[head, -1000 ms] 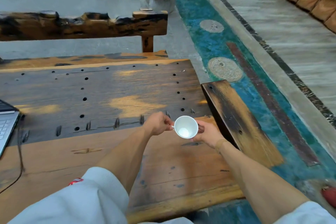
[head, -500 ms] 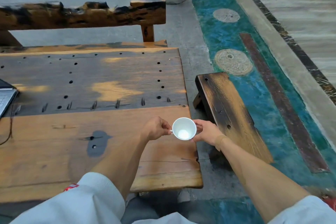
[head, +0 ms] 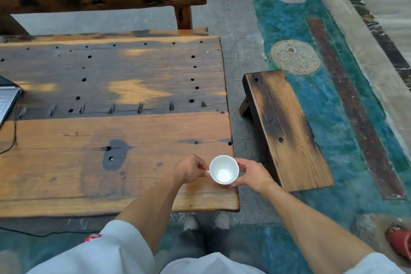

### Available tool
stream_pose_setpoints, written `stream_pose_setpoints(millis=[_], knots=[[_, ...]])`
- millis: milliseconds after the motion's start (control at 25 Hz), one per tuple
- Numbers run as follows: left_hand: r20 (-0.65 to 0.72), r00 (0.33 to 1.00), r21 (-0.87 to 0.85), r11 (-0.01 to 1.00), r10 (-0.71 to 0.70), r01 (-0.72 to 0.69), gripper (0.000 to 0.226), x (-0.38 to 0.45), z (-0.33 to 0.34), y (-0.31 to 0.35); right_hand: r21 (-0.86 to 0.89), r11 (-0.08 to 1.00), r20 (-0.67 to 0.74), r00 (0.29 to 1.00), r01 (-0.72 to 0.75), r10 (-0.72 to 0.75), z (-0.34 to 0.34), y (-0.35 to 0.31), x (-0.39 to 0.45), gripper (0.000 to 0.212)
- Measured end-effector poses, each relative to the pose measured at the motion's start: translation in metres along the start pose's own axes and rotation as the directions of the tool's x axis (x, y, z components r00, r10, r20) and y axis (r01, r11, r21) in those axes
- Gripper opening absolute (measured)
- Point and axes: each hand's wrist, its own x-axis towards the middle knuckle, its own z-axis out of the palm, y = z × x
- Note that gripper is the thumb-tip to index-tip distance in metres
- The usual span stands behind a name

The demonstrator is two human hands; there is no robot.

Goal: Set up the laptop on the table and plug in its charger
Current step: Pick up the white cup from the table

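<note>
laptop (head: 6,100) cut off by left edge, only a keyboard corner and a sliver of screen visible. Its cable (head: 13,138) runs out of frame at left. Cup (head: 224,169) handle hidden by left hand (head: 190,171) fingers. Red object (head: 400,243) at near right cropped, unidentifiable.
</note>
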Motion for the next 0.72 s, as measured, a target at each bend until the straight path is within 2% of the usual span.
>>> stream_pose_setpoints(millis=[120,400,720], knots=[[-0.01,0.999,0.031,0.999,-0.041,0.041,0.02,-0.006,0.018,-0.014,-0.078,0.997,0.025,0.999,-0.02,0.022,0.018,0.008,-0.002,0.079],[0.026,0.995,0.027,0.995,-0.094,0.093,0.018,-0.014,0.046,-0.032,-0.103,0.992,0.006,0.997,-0.079,0.08,0.051,0.024,-0.008,0.07],[0.06,0.995,0.03,0.996,-0.081,0.079,0.021,-0.009,0.045,-0.033,-0.168,0.983,0.017,0.997,-0.067,0.071,0.051,0.024,-0.009,0.077]])
